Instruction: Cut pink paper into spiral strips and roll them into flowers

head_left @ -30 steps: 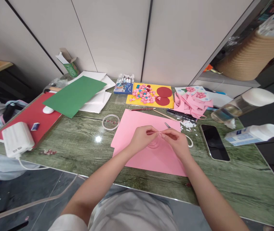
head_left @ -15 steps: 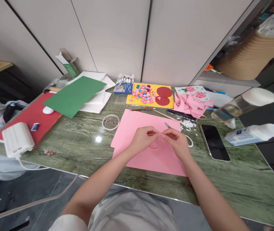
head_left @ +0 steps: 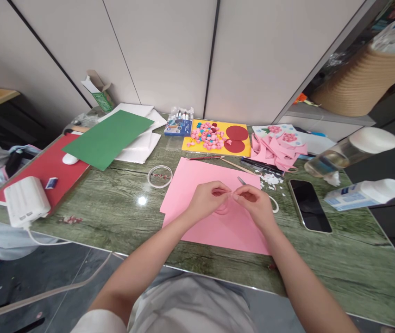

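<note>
My left hand (head_left: 207, 200) and my right hand (head_left: 255, 203) meet fingertip to fingertip over a large pink paper sheet (head_left: 197, 217) on the green wood-grain table (head_left: 121, 208). Both pinch a small pink paper piece (head_left: 231, 193) between thumbs and forefingers. A curled pink paper strip (head_left: 222, 209) hangs or lies just under the hands. A thin metal tool tip (head_left: 241, 180) shows just beyond my right hand. A white tape ring (head_left: 273, 203) lies partly hidden behind my right hand.
Behind lie a yellow sheet (head_left: 244, 149) with small paper flowers and red circles, pink scraps (head_left: 277, 150), a paint set (head_left: 179, 122), a tape ring (head_left: 159, 176). A phone (head_left: 309, 205) and bottles (head_left: 353, 150) lie right; green paper (head_left: 109, 136), red mat (head_left: 49, 169), white charger (head_left: 26, 200) left.
Almost nothing has moved; my fingers have shifted slightly on the small pink piece while both hands stay over the pink sheet.
</note>
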Motion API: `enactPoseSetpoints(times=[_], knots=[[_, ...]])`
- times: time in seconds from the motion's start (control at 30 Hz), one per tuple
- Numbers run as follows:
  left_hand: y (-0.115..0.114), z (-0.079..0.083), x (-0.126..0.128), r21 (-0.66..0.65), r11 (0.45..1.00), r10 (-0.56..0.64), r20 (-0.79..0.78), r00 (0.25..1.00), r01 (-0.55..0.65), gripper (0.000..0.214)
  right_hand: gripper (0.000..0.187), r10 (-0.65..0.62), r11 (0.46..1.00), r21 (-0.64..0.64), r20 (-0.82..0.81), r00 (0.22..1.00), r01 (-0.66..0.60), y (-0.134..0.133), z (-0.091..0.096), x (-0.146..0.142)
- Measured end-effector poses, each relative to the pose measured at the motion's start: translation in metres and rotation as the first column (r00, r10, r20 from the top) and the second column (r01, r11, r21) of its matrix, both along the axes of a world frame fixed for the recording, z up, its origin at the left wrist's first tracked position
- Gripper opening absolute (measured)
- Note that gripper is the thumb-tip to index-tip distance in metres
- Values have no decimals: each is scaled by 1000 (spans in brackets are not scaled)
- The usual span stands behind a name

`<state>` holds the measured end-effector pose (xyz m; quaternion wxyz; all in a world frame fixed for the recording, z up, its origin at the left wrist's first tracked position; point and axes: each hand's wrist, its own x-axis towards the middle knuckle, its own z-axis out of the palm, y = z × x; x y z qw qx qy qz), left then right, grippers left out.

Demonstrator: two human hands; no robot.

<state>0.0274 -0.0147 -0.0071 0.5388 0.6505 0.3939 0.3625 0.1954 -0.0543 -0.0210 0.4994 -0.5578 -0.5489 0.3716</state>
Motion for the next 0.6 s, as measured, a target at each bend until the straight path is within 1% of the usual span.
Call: enactPoseSetpoints(times=[0.23, 0.6], knots=[[-1, 5, 0, -4, 1000, -11, -4, 1000, 11, 12, 21, 11, 1000, -12, -8, 1000, -12, -1, 4, -1], [-2, 5, 0, 15, 999, -34, -23, 999, 34, 15, 23, 49, 999, -21, -4, 999, -49, -1, 4, -2]])
